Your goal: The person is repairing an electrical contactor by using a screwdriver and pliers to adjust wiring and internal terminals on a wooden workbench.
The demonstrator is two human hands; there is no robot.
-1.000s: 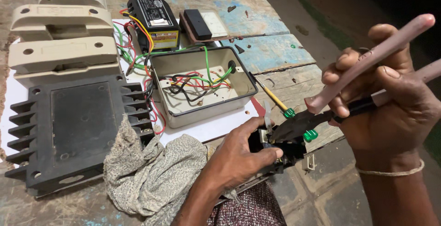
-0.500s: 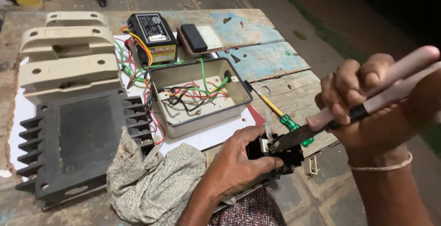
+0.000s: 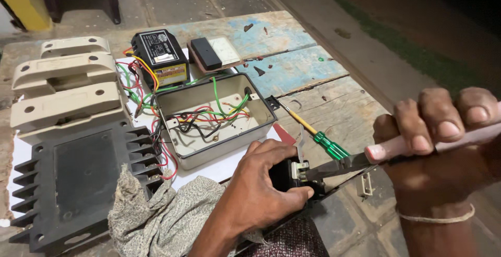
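The worn wooden tabletop (image 3: pixel 313 69) fills most of the frame, its blue paint flaking. At lower left lies the black finned heat sink (image 3: pixel 73 184), with the stacked cream plastic covers (image 3: pixel 62 90) above it. A speckled rag (image 3: pixel 162 220) is bunched along the bottom edge. Centre frame sits the open grey box (image 3: pixel 214 116), full of red, green and black wires, and above it a small black module with a yellow side (image 3: pixel 159 56). A green-handled screwdriver (image 3: pixel 326 142) lies to the right of the box.

My left hand (image 3: pixel 261 194) is clenched around the small black component (image 3: pixel 292 176) at lower centre, pinning it against my lap. My right hand (image 3: pixel 443 147), at the right edge, is closed tight on the pink-handled pliers (image 3: pixel 386 150), whose tips touch the metal terminal on the component.

The component looks light, rigid and probably brittle plastic — I'd grip its body, not the terminal.
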